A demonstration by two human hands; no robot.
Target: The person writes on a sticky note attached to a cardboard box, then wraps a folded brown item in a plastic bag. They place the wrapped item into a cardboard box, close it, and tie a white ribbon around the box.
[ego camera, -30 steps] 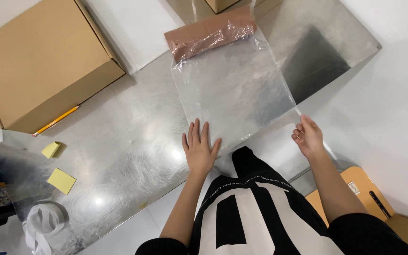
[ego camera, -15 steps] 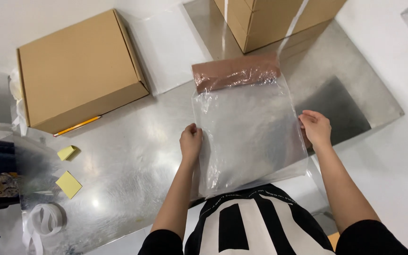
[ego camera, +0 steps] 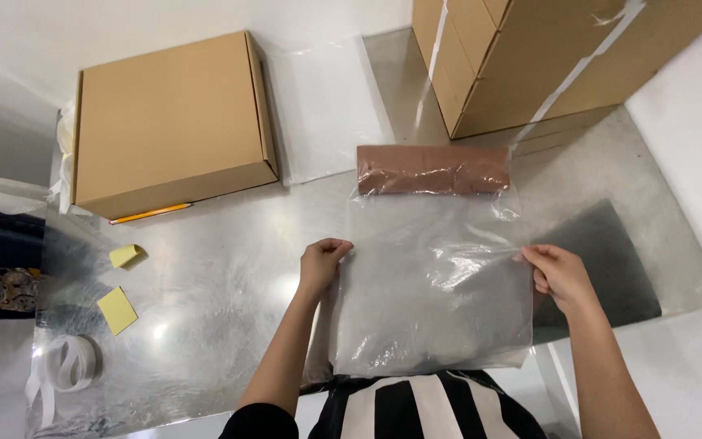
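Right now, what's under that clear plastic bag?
The clear bag lies on the shiny metal table, which shows dimly through it. Both hands, left and right, pinch its side edges. Its brown flap hides whatever is beneath that strip.

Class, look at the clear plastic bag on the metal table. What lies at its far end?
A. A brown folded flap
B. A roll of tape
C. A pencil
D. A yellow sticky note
A: the clear plastic bag, held at its sides by the left hand and right hand, ends in a brown folded flap.
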